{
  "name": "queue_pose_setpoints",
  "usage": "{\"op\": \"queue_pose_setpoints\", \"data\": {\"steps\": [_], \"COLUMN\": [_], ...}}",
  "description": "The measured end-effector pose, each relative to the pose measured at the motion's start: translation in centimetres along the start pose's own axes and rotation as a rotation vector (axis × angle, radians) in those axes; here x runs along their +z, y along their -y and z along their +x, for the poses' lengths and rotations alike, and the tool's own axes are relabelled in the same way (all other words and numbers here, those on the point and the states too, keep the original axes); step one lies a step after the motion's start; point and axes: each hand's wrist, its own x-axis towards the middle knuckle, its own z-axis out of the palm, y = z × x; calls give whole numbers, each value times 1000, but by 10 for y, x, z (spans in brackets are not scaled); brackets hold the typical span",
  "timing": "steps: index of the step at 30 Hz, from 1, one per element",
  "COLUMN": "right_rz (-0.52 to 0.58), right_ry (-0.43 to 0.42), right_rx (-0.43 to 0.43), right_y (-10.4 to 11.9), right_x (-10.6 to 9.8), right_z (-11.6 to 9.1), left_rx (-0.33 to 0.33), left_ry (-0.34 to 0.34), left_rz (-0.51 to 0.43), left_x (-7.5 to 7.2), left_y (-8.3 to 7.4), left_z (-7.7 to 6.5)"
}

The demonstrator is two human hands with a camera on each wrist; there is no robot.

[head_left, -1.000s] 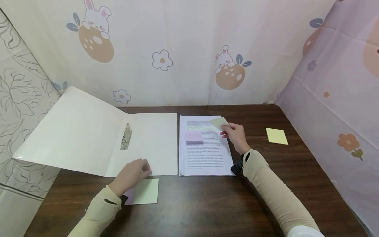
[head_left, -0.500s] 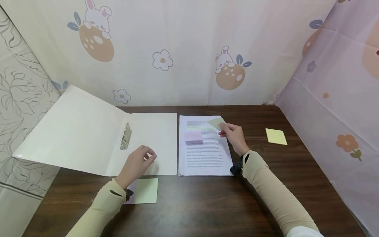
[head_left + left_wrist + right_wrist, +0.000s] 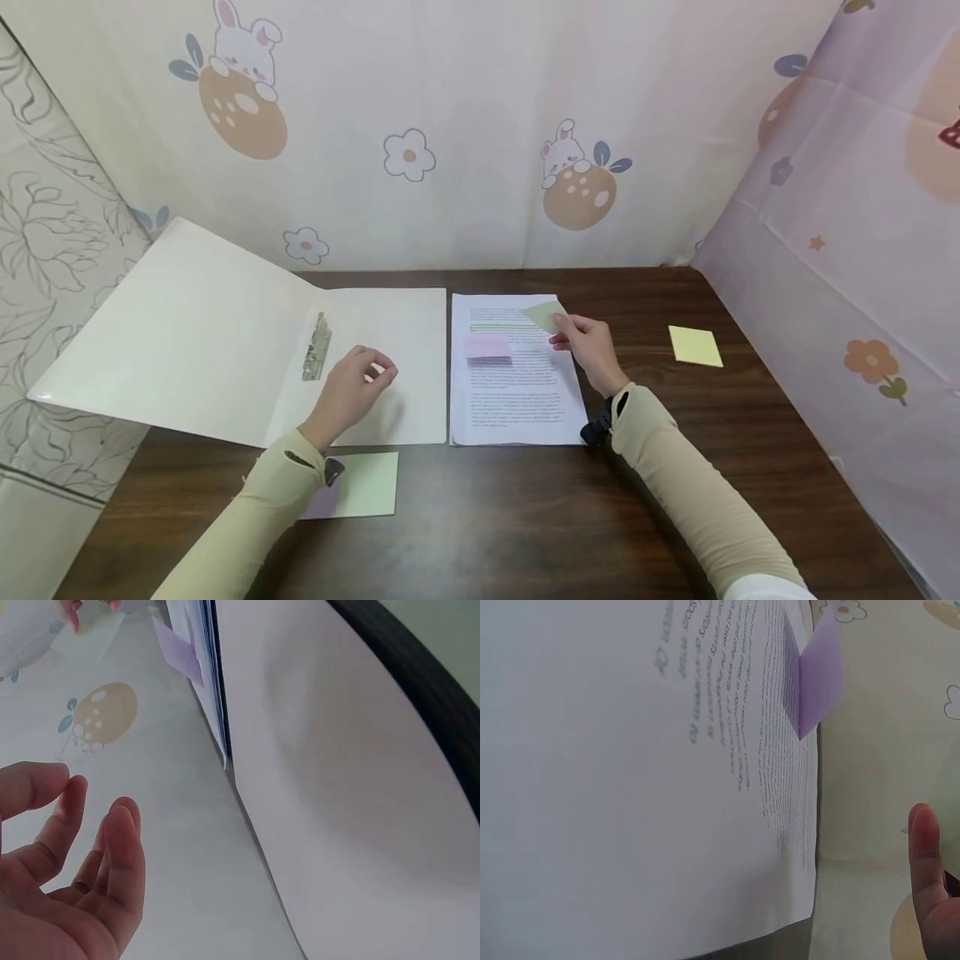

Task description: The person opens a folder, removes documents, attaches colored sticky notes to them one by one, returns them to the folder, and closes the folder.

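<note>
My right hand (image 3: pixel 592 348) pinches a pale green sticky note (image 3: pixel 542 315) between thumb and fingers, above the upper right of a stack of printed pages (image 3: pixel 525 408). A purple sticky note (image 3: pixel 487 346) is stuck on the top page, its lower edge lifting off the paper; it also stands out in the right wrist view (image 3: pixel 821 675). Green highlighter lines cross the text above it. Over the right inner side of an open white binder (image 3: pixel 420 333) hovers my left hand (image 3: pixel 352 392), fingers loosely bent and holding nothing.
A metal clip (image 3: pixel 317 348) sits by the binder's spine; the binder's cover (image 3: pixel 172 333) leans up at the left. Green (image 3: pixel 367 485) and purple (image 3: pixel 321 503) sticky notes lie at the front. A yellow sticky note (image 3: pixel 695 346) lies right on the dark wooden table (image 3: pixel 480 533).
My left hand has risen from near the front sticky notes, moving forward over the binder. My right hand keeps the green sticky note, which has shifted slightly left over the page.
</note>
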Motion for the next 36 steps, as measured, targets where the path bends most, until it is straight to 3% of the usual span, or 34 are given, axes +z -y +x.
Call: {"op": "queue_pose_setpoints", "data": {"steps": [15, 25, 36], "right_rz": [-29, -36, -39], "right_ry": [26, 22, 33], "right_rx": [8, 25, -15], "right_y": [0, -1, -1], "right_x": [4, 7, 11], "right_z": [-2, -2, -4], "left_rx": [-58, -40, -41], "left_ry": [90, 125, 151], "left_rz": [-97, -125, -159], "left_x": [16, 20, 28], "left_y": [-6, -15, -30], "left_z": [21, 29, 38]}}
